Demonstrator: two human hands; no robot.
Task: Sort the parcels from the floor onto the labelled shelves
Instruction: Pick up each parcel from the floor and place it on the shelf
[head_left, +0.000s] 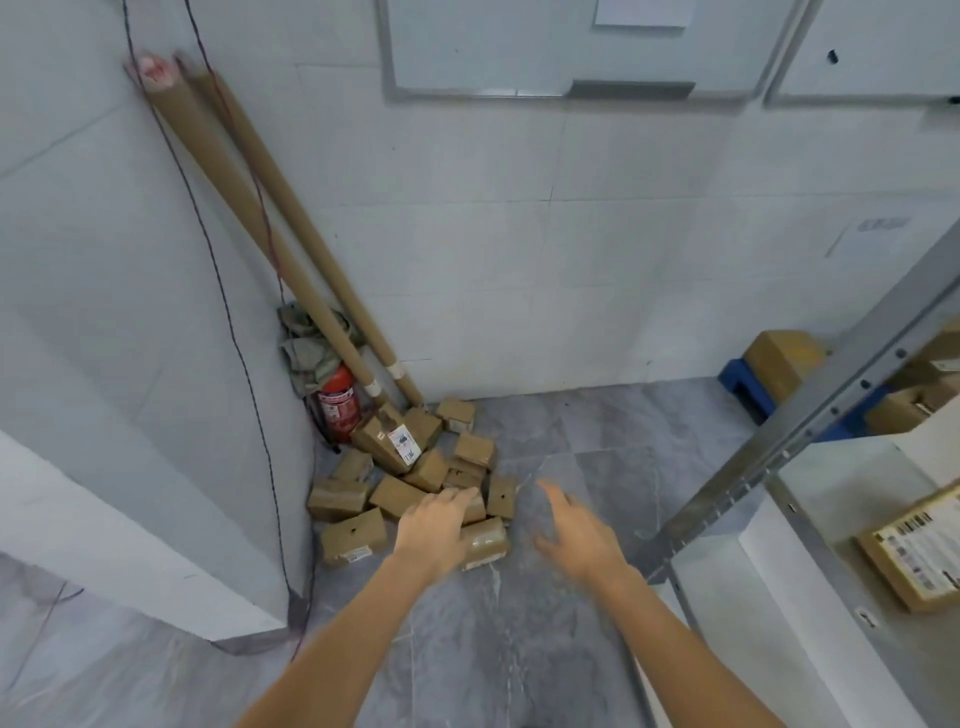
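Parcels (410, 478), small brown cardboard boxes, lie heaped on the grey floor (545, 431) in the corner of the room, just ahead of and beneath the left hand (431, 530). Far beyond that hand and to its left, two long cardboard tubes (270, 234) lean into the corner, and a red fire extinguisher (337, 405) stands at their foot, behind the heap. The left hand reaches over the near edge of the pile, palm down with its fingers stretched forward and holding nothing; whether they touch a box cannot be told. A taped parcel (485, 543) sits just at its right side, partly hidden by the palm. The right hand (576, 530), blurred, hangs over bare floor beside the pile, fingers spread apart and empty. To the right of it rises the slanted metal upright (810, 421) of a shelf (831, 499), whose white board carries a labelled parcel (919, 545). Beyond the upright, a blue pallet (737, 374) bears another brown box.
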